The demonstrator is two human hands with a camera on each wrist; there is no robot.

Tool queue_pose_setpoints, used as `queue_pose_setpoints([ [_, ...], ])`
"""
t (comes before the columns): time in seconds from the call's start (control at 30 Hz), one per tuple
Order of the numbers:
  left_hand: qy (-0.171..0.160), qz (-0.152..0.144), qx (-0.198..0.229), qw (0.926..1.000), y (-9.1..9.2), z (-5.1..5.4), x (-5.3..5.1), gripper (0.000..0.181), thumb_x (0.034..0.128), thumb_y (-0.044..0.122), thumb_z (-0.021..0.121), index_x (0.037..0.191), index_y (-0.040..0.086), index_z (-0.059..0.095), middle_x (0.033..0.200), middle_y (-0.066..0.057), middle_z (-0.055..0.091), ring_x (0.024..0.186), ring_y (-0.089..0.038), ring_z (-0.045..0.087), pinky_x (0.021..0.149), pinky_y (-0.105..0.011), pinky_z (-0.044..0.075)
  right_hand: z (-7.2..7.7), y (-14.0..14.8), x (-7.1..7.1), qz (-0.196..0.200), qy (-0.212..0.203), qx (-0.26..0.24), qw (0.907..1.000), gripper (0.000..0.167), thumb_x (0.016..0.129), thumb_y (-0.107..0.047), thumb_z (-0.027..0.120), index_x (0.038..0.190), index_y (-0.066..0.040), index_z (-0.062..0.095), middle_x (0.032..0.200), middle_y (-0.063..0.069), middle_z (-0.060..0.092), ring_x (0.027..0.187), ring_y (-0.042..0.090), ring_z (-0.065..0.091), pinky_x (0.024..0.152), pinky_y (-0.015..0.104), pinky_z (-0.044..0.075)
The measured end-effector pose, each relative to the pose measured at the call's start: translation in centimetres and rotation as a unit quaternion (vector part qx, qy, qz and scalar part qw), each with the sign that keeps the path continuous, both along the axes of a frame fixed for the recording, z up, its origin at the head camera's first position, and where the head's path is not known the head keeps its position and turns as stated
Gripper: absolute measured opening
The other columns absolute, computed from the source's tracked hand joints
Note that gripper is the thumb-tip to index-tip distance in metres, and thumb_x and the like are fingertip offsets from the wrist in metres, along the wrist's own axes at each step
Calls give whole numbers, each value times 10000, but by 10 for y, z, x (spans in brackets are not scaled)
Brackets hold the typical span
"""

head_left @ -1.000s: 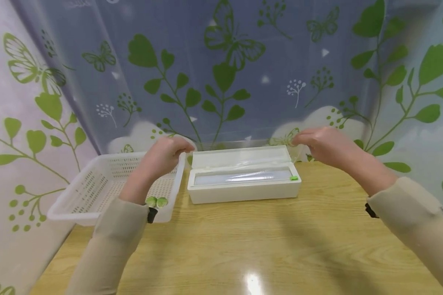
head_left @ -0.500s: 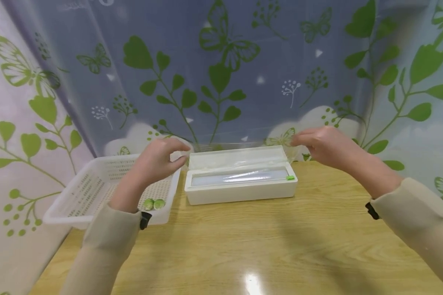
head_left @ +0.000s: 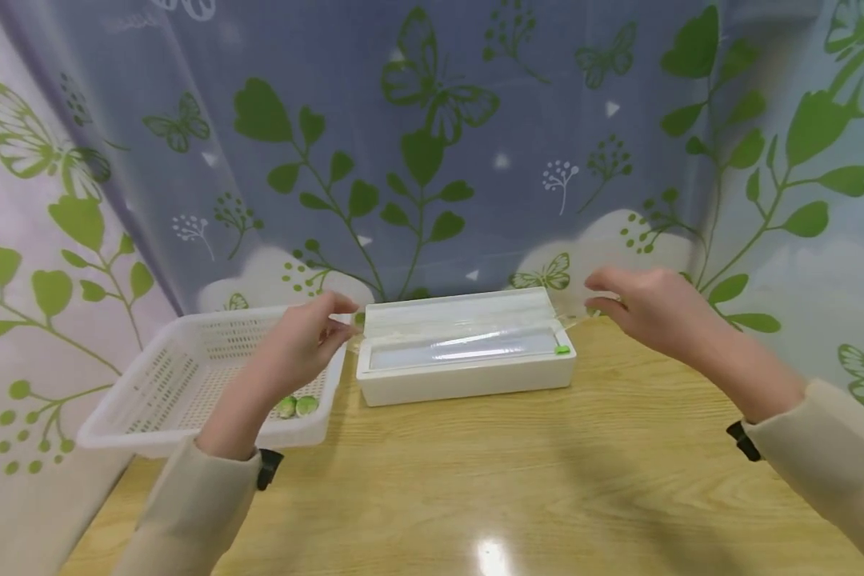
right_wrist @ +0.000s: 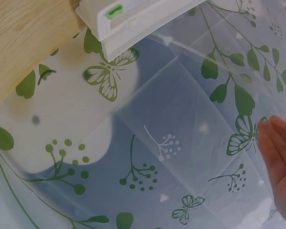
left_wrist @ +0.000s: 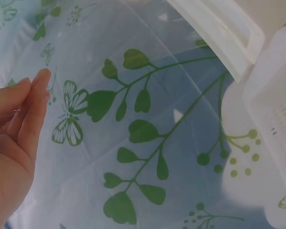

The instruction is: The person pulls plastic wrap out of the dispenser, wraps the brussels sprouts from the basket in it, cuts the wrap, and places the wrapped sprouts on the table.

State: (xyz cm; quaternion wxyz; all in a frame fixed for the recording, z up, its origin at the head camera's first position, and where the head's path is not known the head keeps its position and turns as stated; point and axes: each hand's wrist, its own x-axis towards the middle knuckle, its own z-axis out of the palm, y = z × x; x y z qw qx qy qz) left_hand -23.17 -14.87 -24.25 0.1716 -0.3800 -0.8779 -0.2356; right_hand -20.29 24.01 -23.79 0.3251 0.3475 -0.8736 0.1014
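A long white cling film dispenser point(head_left: 468, 380) stands on the table with its lid point(head_left: 461, 310) raised. Clear cling film point(head_left: 468, 330) lies loosely across its top, with loose ends sticking out at both sides. My left hand point(head_left: 298, 344) is at the dispenser's left end, thumb and forefinger parted in the head view, tips close to one film end. Beyond the right end, my right hand point(head_left: 655, 308) also has thumb and forefinger apart, near the other film end. A green cutter slider point(head_left: 562, 350) sits at the dispenser's right. The wrist views show each hand only in part.
To the left stands a white perforated basket point(head_left: 126, 404), partly behind my left forearm. Brussels sprouts point(head_left: 306, 406) lie in its near right corner. A patterned curtain point(head_left: 504, 208) hangs behind the wooden table point(head_left: 475, 472).
The film has dropped from above the lid onto the dispenser. My left fingers parted first, then my right ones. Both hands have moved slightly outward and down.
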Motion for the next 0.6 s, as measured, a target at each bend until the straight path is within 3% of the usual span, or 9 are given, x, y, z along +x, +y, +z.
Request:
queue_pose_setpoints([
  [0.1,316,-43,-92,9994,-3,-5,4,81,793,-48,607,830,17,575,985,-149,615,827,-229,606,668,-310,486,-7,1,8,-107,126,165,9997,91,800,-109,640,852,-42,607,687,41,621,465,100,513,450,279,428],
  [0.2,415,-78,-134,9990,-5,-11,10,93,790,-33,615,788,52,575,867,-85,638,807,-200,614,670,-300,490,-15,0,15,-210,253,362,9988,364,938,-333,405,825,-50,605,598,-1,565,394,42,386,396,238,348],
  [0.3,340,-119,-222,9991,-6,-20,19,97,799,-9,612,801,71,558,782,-27,634,721,-149,619,624,-259,493,-28,-3,23,-229,519,510,9971,599,945,-431,153,774,-52,583,512,-30,478,359,33,293,359,220,275],
  [0.4,349,-221,-362,9985,-8,-32,28,128,793,-10,616,798,93,540,735,16,616,649,-103,594,574,-226,480,-43,-7,32,-60,810,533,9953,575,966,-378,166,753,-38,578,507,-22,494,353,32,302,337,206,279],
  [0.6,147,-646,-575,9961,-10,-55,42,173,789,-4,608,782,134,505,740,66,602,677,-77,595,573,-230,483,-74,-17,46,335,679,372,9964,516,973,-336,206,807,-39,594,585,11,597,374,52,444,350,186,360],
])
